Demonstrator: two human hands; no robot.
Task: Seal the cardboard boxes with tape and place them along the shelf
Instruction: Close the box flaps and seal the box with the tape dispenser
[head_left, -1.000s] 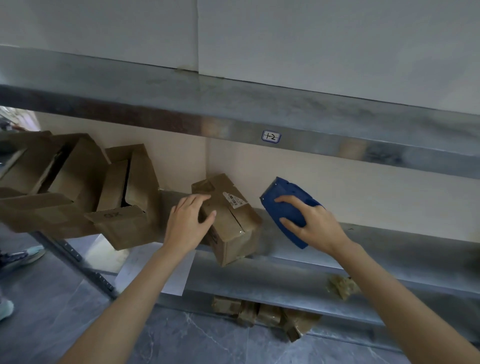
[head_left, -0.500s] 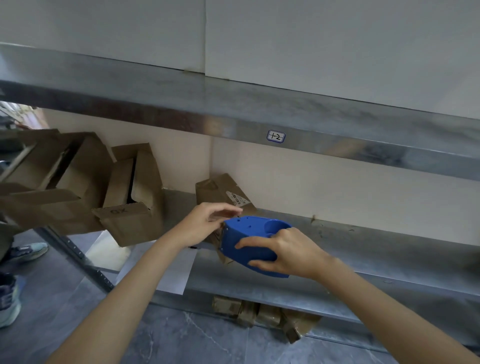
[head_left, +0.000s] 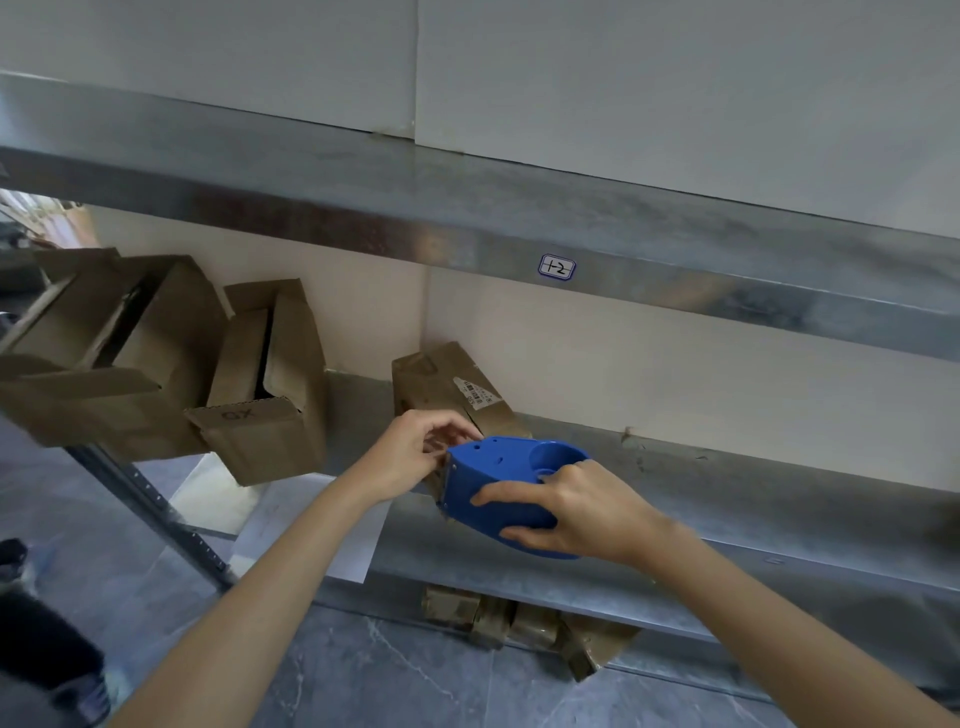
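A small cardboard box (head_left: 441, 384) with a white label stands tilted on the metal shelf (head_left: 727, 499). My right hand (head_left: 566, 512) grips a blue tape dispenser (head_left: 498, 483) held in front of the box's near end. My left hand (head_left: 415, 457) pinches at the dispenser's left edge, fingers against the box; whether it holds tape I cannot tell. Two larger cardboard boxes (head_left: 270, 384) (head_left: 98, 353) with open flaps sit further left on the shelf.
An upper metal shelf (head_left: 467, 228) with a small label (head_left: 557, 267) hangs overhead. Crumpled taped cardboard (head_left: 519, 623) lies on the floor under the shelf. A white sheet (head_left: 311, 525) overhangs the shelf edge. A person's shoe and leg (head_left: 31, 623) are at the lower left.
My right hand brought the blue dispenser down and left from beside the box to its near end. My left hand left the box's top and now pinches at the dispenser's edge.
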